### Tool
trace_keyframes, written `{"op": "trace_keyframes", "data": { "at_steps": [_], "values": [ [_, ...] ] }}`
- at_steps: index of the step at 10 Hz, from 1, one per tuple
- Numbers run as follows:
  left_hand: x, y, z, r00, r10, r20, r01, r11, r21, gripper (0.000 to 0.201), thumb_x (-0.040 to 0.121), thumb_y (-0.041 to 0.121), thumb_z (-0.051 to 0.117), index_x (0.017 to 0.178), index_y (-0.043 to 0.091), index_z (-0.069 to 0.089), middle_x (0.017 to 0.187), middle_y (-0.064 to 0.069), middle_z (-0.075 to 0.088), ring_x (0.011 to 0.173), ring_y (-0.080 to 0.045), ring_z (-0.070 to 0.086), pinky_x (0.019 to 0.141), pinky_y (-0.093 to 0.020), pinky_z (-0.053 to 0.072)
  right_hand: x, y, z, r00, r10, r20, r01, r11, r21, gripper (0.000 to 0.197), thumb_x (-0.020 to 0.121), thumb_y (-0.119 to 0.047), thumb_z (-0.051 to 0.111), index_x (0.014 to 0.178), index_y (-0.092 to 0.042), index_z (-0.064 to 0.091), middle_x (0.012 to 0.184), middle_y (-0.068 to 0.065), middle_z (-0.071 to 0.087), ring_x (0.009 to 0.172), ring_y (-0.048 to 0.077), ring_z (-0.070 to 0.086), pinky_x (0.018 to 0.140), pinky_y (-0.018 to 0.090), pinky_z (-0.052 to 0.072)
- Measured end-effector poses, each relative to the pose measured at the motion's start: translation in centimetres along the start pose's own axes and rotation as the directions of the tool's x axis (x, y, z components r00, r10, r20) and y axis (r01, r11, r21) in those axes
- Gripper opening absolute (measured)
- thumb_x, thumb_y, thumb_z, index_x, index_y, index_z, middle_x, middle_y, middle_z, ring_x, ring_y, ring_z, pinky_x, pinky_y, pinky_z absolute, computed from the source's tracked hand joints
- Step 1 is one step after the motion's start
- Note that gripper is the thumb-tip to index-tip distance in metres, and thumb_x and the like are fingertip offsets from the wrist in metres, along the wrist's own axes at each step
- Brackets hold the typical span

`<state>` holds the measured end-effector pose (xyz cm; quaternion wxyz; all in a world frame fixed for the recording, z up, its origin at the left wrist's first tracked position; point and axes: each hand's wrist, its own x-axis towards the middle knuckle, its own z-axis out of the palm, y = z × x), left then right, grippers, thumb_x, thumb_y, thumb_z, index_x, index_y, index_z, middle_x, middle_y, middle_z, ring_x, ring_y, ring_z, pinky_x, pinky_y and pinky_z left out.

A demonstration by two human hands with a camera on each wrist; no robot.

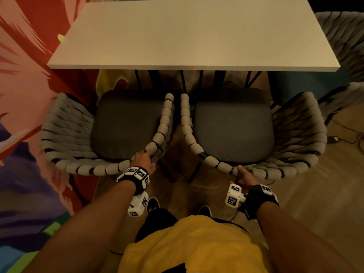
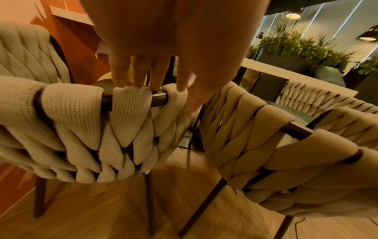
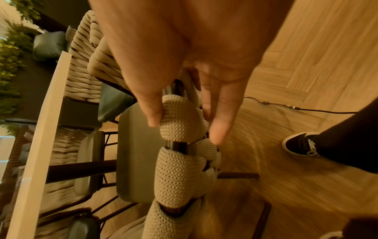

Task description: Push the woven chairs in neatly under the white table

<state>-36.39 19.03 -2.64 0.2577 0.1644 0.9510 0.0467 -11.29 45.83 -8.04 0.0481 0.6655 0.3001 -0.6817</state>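
Two woven chairs with dark grey cushions stand side by side, pulled out from the white table [image 1: 189, 36]. Only the front edges of their seats reach the table's near edge. My left hand [image 1: 142, 160] grips the back rim of the left chair [image 1: 65, 131] at its right rear corner. In the left wrist view its fingers [image 2: 139, 71] curl over the woven rim [image 2: 71, 105] and the tips are hidden behind it. My right hand [image 1: 244, 177] holds the back rim of the right chair [image 1: 295, 134] near its left rear corner. There the thumb [image 3: 153, 113] and fingers [image 3: 218, 129] pinch a woven wrap [image 3: 180, 122].
A third woven chair [image 1: 342, 36] stands at the table's far right end. A cable and adapter [image 1: 334, 138] lie on the wooden floor to the right. A painted wall [image 1: 23, 95] runs close along the left chair. My feet [image 1: 152, 203] stand behind the narrow gap between the chairs.
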Motion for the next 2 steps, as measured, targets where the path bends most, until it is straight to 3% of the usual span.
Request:
{"op": "trace_keyframes", "data": {
  "at_steps": [1,2],
  "values": [
    [-1.3,-0.2,0.4,0.999,0.015,-0.038,-0.016,1.000,-0.018,0.053,0.084,0.025,0.063,0.135,0.023,0.053,0.135,-0.013,0.052,0.126,-0.033,0.048,0.107,-0.043,0.042,-1.2,-0.1,-0.5,1.000,-0.015,0.023,0.017,0.992,-0.123,0.062,0.062,-0.062,0.071,0.109,-0.026,0.053,0.105,0.009,0.065,0.097,0.033,0.064,0.089,0.053,0.049],
    [-2.9,-0.8,0.9,0.997,-0.003,0.079,0.007,0.999,-0.048,0.046,0.089,0.027,0.061,0.134,0.024,0.053,0.136,-0.008,0.055,0.124,-0.028,0.053,0.104,-0.040,0.045,-0.7,-0.1,-1.7,0.996,-0.084,0.021,0.087,0.979,-0.184,0.064,0.071,-0.050,0.072,0.126,-0.026,0.049,0.116,0.011,0.064,0.111,0.033,0.059,0.098,0.053,0.044]
  ]
}}
